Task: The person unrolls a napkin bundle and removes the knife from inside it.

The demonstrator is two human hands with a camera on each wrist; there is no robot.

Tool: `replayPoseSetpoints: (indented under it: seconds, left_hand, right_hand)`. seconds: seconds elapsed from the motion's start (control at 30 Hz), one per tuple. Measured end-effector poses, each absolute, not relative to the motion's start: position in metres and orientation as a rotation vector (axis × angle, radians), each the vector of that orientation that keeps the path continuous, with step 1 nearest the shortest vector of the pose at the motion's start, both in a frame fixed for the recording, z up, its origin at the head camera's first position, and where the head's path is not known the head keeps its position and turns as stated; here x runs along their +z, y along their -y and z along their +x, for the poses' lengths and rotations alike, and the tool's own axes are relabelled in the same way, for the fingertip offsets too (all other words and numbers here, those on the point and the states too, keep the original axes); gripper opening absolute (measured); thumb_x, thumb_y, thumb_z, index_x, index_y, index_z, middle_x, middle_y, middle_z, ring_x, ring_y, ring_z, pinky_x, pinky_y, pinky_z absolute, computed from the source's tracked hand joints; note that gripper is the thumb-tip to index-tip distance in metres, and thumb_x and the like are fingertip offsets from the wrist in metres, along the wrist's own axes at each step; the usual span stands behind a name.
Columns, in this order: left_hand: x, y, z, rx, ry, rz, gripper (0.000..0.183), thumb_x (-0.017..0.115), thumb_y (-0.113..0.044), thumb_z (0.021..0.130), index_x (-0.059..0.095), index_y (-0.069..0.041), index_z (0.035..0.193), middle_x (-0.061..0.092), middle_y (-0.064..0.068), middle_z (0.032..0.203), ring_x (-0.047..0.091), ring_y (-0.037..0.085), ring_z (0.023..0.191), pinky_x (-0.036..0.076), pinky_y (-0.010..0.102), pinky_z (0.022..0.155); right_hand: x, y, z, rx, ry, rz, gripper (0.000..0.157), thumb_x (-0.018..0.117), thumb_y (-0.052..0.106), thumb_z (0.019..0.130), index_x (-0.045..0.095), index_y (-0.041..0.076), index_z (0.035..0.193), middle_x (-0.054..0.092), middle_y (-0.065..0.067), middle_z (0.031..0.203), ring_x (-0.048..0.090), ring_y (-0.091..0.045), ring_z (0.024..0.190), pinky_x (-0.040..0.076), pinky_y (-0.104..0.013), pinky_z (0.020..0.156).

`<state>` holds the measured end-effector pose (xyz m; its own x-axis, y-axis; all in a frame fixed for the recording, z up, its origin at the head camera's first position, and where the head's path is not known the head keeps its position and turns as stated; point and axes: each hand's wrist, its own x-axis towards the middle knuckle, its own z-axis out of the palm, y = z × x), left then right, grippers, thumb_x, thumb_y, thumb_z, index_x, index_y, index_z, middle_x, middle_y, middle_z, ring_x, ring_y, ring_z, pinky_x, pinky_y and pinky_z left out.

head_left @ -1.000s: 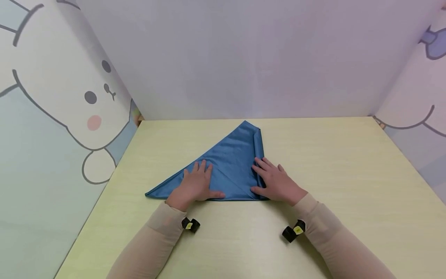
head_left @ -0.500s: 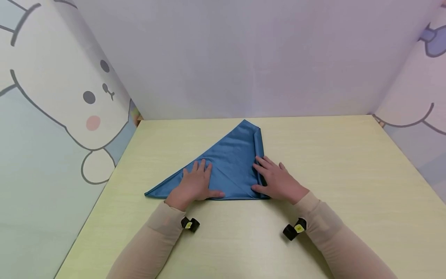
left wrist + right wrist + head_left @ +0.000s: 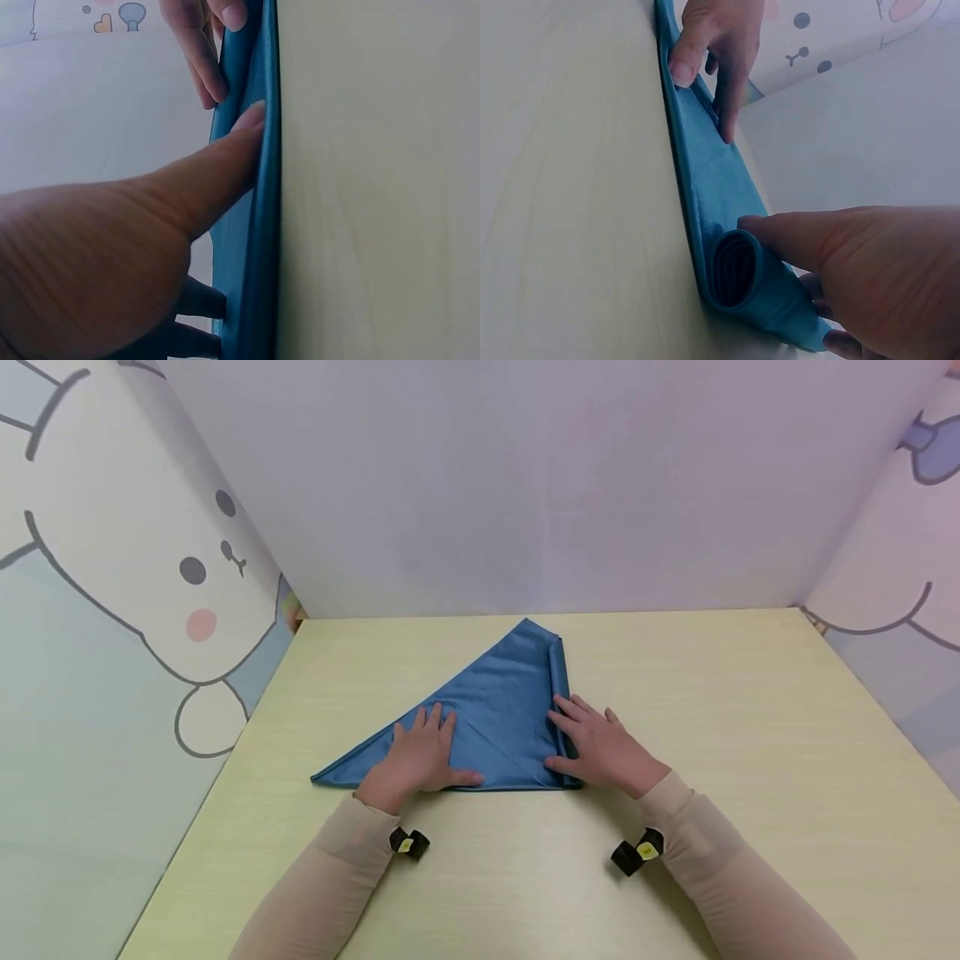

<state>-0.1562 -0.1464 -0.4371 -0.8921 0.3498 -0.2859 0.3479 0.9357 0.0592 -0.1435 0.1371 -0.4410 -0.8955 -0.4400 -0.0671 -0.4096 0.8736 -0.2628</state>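
A blue satiny cloth point(image 3: 495, 693), folded into a triangle, lies on the table, and its right side is rolled into a tube point(image 3: 558, 668). The roll's spiral end point(image 3: 735, 268) faces the right wrist camera. My left hand point(image 3: 420, 753) rests flat on the cloth's left part, fingers spread and thumb along the near edge. Over the near half of the roll lies my right hand point(image 3: 600, 747), its fingers extended across the tube and its thumb point(image 3: 780, 232) on top by the spiral end. Part of the roll is hidden beneath that hand.
The pale wooden table point(image 3: 712, 693) reaches back to a plain light wall point(image 3: 510, 485). Side panels with cartoon animals point(image 3: 150, 527) stand left and right. Each sleeved wrist carries a small black camera point(image 3: 637, 852).
My right hand and the near end of the roll have shifted very slightly to the right. The left hand has stayed in place on the cloth.
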Motion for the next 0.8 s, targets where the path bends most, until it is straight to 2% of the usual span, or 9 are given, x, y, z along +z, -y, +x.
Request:
replayPoseSetpoints:
  seconds: [0.8]
  left_hand:
    - [-0.439, 0.1474, -0.1562, 0.016, -2.801, 0.522, 0.114, 0.054, -0.081, 0.074, 0.019, -0.007, 0.154, 0.011, 0.02, 0.158, 0.012, 0.041, 0.144, 0.019, 0.068, 0.104]
  right_hand:
    - [-0.4379, -0.1421, -0.1441, -0.39, -2.912, -0.648, 0.079, 0.068, 0.048, 0.086, 0.04, 0.006, 0.147, 0.024, -0.013, 0.157, 0.02, -0.037, 0.143, 0.022, -0.069, 0.102]
